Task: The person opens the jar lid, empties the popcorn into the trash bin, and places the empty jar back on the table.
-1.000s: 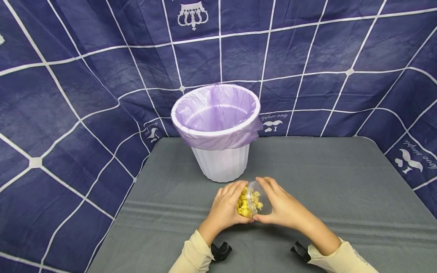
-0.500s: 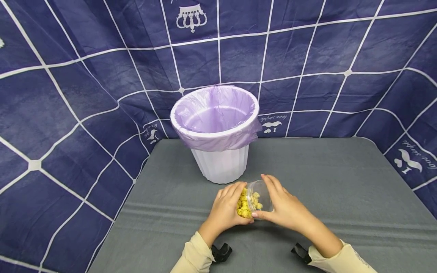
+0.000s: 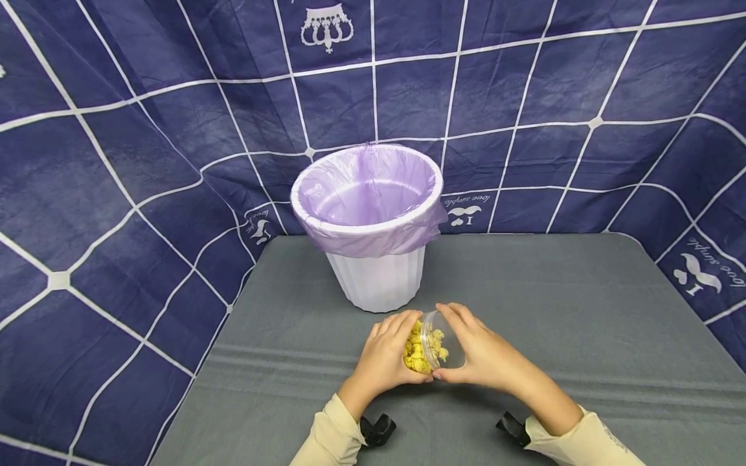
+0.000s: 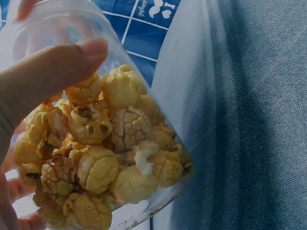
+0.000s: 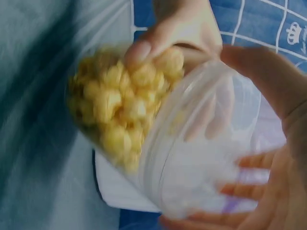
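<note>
A clear plastic jar of yellow popcorn (image 3: 416,355) is tilted on its side above the table. My left hand (image 3: 380,357) grips its body, thumb across the near side in the left wrist view. Around the clear cap (image 5: 204,167) at the jar's right end, my right hand (image 3: 488,355) curls its thumb and fingers. Popcorn kernels (image 4: 98,163) fill the lower part of the jar, and the part near the cap looks bare. The cap is still on the jar, its ridged edge between my two hands.
A white bin (image 3: 379,285) lined with a purple bag (image 3: 373,243) stands just beyond the jar. Grey cloth (image 3: 559,298) covers the table. Blue grid-patterned curtain (image 3: 524,90) hangs behind and at both sides. Black straps (image 3: 377,430) sit at my wrists.
My right hand shifted its hold on the cap, fingertips rising then turning back toward me, with the thumb moving slightly nearer. The left hand and jar stayed almost in place.
</note>
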The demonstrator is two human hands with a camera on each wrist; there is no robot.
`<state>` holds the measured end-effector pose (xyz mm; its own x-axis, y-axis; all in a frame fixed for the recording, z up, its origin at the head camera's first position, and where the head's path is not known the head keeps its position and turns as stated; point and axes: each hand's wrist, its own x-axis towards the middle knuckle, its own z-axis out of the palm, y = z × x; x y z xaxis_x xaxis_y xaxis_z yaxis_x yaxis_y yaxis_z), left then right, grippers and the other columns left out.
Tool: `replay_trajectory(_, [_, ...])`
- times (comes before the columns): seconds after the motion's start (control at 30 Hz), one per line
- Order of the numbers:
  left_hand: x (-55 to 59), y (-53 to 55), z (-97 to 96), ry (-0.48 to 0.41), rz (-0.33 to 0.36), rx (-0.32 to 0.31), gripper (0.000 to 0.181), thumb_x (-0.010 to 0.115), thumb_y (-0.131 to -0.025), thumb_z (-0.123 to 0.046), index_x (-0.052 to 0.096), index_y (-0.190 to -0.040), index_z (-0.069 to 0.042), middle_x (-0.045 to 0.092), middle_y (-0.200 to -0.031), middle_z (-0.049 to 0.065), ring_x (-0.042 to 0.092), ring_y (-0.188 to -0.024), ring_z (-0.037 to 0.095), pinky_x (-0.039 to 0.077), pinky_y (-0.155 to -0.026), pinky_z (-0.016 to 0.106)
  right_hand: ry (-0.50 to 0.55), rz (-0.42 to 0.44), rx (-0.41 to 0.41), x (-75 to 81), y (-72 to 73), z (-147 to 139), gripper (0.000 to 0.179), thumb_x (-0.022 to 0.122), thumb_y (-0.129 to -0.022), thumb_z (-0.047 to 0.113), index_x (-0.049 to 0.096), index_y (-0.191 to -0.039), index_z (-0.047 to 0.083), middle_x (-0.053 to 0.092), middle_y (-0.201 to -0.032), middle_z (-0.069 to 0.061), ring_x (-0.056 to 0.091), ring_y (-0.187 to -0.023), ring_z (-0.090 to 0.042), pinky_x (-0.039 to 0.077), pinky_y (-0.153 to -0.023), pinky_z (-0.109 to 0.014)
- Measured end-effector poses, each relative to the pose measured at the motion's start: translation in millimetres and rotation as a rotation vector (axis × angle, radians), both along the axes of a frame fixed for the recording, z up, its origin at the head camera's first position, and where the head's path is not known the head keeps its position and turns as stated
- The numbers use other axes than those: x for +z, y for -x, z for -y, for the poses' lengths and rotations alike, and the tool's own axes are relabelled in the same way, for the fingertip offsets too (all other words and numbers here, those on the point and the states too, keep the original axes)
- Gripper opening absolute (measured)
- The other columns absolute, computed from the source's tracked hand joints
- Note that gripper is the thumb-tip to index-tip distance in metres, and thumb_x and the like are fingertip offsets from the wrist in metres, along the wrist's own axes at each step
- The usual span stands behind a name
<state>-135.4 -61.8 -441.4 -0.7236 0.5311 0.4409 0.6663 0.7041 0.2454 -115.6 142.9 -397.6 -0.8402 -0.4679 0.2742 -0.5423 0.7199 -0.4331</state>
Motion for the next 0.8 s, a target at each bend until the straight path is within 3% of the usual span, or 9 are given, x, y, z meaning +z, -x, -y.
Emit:
replay_trajectory(0.1, [-0.1,-0.1,1.1,0.004,0.018,-0.01,0.104,0.079,-0.047,-0.057,0.038,-0.133,-0.016,0.043,-0.13,-0.002,0.04,-0.117,0.016,0.037,-0.086,0.034,0.008,-0.031,0.129,-0.1,3.0,-6,0.103,0.081,-0.054,0.038,0.029,-0.138,0.011,0.034,-0.134,-0.011,0.038,-0.117,-0.03,0.041,-0.087,-0.045])
replay_trajectory(0.17, [-0.6,-0.1,1.4,0.005,0.028,-0.014,0.105,0.079,-0.047,-0.057,0.037,-0.133,-0.016,0.043,-0.13,-0.002,0.04,-0.117,0.016,0.037,-0.086,0.035,0.01,-0.015,0.151,0.3,3.0,-7,0.108,0.083,-0.054,0.037,0.025,-0.141,0.013,0.03,-0.138,-0.011,0.033,-0.122,-0.031,0.038,-0.09,-0.046])
replay_trajectory(0.23, [-0.7,0.2,1.1,0.002,0.032,-0.015,0.104,0.078,-0.047,-0.058,0.037,-0.134,-0.015,0.043,-0.13,-0.001,0.04,-0.117,0.016,0.037,-0.087,0.035,0.008,0.028,0.094,1.2,0.5,-7,0.11,0.081,-0.057,0.043,0.018,-0.143,0.013,0.027,-0.14,-0.013,0.034,-0.121,-0.033,0.039,-0.088,-0.048])
replay_trajectory(0.33, [-0.7,0.6,0.4,0.0,0.037,-0.009,0.104,0.078,-0.048,-0.058,0.038,-0.133,-0.015,0.043,-0.131,-0.001,0.039,-0.118,0.016,0.037,-0.086,0.035,0.01,0.108,-0.064,3.3,-4.9,-3,0.11,0.069,-0.064,0.059,0.013,-0.143,0.007,0.028,-0.138,-0.02,0.044,-0.112,-0.038,0.044,-0.081,-0.049])
replay_trajectory(0.43, [-0.6,1.0,-0.2,-0.001,0.031,-0.002,0.103,0.078,-0.048,-0.058,0.039,-0.133,-0.014,0.043,-0.13,-0.001,0.039,-0.118,0.016,0.036,-0.085,0.035,0.009,0.172,-0.203,5.5,-8.1,3,0.107,0.055,-0.069,0.069,0.017,-0.141,-0.001,0.034,-0.133,-0.026,0.053,-0.098,-0.041,0.046,-0.074,-0.051])
replay_trajectory(0.53, [0.1,0.8,-0.9,0.002,0.018,0.001,0.103,0.079,-0.048,-0.057,0.038,-0.133,-0.014,0.043,-0.13,-0.002,0.039,-0.117,0.016,0.037,-0.085,0.035,-0.014,0.201,-0.259,5.8,-7.9,8,0.105,0.051,-0.071,0.071,0.023,-0.138,-0.004,0.038,-0.129,-0.028,0.055,-0.093,-0.043,0.045,-0.073,-0.052])
replay_trajectory(0.67, [0.6,-0.1,-1.1,0.021,0.007,-0.002,0.104,0.079,-0.048,-0.057,0.038,-0.133,-0.015,0.042,-0.13,-0.001,0.038,-0.118,0.017,0.036,-0.085,0.036,-0.008,0.202,-0.235,3.5,-6.6,9,0.101,0.056,-0.069,0.068,0.029,-0.136,-0.002,0.042,-0.126,-0.026,0.055,-0.093,-0.043,0.045,-0.074,-0.052])
replay_trajectory(0.8, [0.1,-0.5,-0.2,0.042,-0.005,-0.003,0.105,0.079,-0.047,-0.057,0.038,-0.134,-0.014,0.042,-0.13,0.0,0.038,-0.118,0.018,0.036,-0.086,0.036,0.037,0.159,-0.119,0.2,-4.6,5,0.099,0.07,-0.065,0.055,0.028,-0.138,0.003,0.039,-0.129,-0.021,0.052,-0.1,-0.037,0.045,-0.078,-0.049])
